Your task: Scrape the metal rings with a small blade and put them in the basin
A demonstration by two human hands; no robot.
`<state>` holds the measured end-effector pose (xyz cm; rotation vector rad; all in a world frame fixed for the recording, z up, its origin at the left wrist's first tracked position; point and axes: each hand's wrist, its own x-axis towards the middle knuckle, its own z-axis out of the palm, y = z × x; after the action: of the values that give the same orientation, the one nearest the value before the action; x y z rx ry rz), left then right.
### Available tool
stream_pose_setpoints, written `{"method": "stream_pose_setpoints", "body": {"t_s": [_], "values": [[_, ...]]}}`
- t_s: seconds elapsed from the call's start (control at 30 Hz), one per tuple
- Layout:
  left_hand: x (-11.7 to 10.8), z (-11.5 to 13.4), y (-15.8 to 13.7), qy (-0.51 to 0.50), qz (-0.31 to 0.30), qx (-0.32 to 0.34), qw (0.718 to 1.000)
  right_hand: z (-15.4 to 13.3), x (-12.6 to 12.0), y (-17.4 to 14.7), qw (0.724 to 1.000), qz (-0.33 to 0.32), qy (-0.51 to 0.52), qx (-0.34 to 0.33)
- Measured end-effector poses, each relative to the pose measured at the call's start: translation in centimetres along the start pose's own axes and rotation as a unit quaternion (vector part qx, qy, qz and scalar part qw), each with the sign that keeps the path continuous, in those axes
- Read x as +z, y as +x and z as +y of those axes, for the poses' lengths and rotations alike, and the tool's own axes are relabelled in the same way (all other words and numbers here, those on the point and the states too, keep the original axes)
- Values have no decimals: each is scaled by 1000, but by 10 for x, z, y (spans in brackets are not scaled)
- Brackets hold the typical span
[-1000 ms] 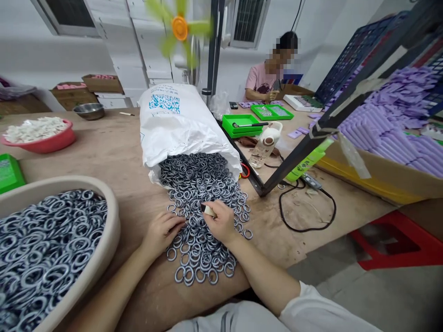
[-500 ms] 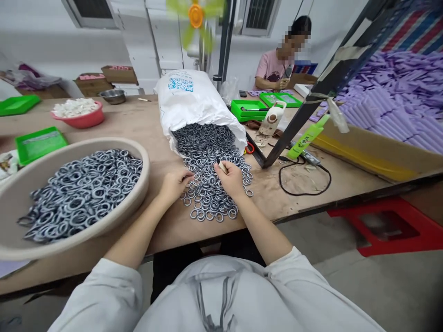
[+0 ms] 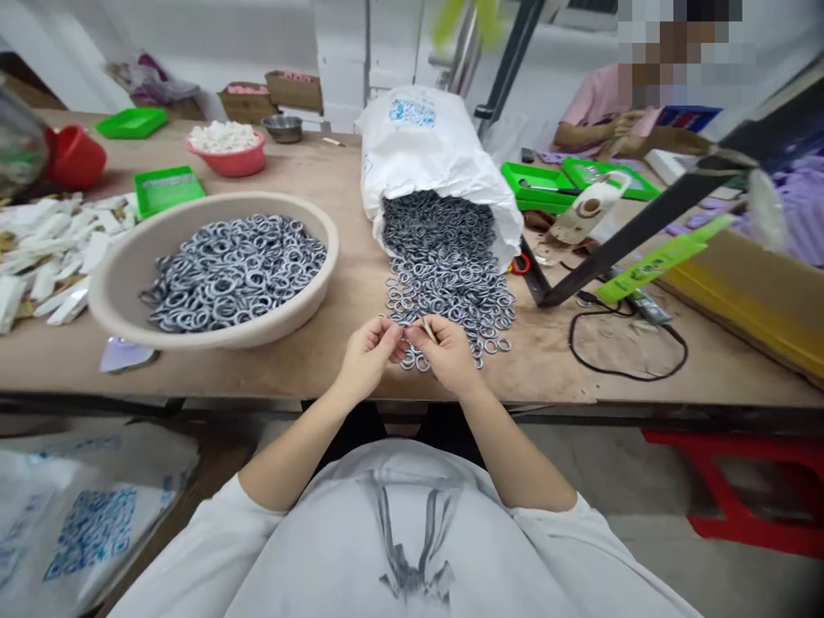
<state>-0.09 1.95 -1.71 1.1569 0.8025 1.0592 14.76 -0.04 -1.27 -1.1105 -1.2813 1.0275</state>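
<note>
My left hand (image 3: 370, 354) is closed in a pinch at the near edge of a heap of grey rings (image 3: 444, 287). A grey ring seems to be between its fingertips, mostly hidden by them. Against those fingertips, my right hand (image 3: 452, 359) is closed around a thin, pale wooden-looking stick (image 3: 428, 330), whose working end I cannot make out. The heap spills out of a white sack (image 3: 425, 146) lying open towards me. To the left, a wide beige basin (image 3: 330, 249) contains many of the same rings.
White pieces (image 3: 45, 249) cover the table's left side. Behind the basin are a green tray (image 3: 168, 190) and a red bowl (image 3: 228, 159) of white parts. On the right are a slanted metal post (image 3: 637, 219), a black cable (image 3: 572, 343) and a bottle (image 3: 589, 206). A co-worker (image 3: 585, 120) sits beyond.
My hands have come together at the near edge of the ring heap, the left leaving the heap's left side. The view has turned left, showing more white pieces.
</note>
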Motion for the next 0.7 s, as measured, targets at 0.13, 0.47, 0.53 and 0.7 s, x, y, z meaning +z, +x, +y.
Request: {"method": "stream_pose_setpoints", "body": {"t_s": [0.13, 0.47, 0.53, 0.7], "values": [[1, -4, -7, -26, -3, -8, 1000, 11, -2, -6, 999, -17, 28, 31], [2, -10, -14, -144, -139, -190, 961, 14, 1, -12, 998, 11, -51, -33], [4, -10, -16, -167, -145, -210, 952, 12, 1, -14, 991, 21, -98, -83], [6, -8, -20, -191, -101, -205, 955, 15, -5, -15, 988, -2, -110, -105]]}}
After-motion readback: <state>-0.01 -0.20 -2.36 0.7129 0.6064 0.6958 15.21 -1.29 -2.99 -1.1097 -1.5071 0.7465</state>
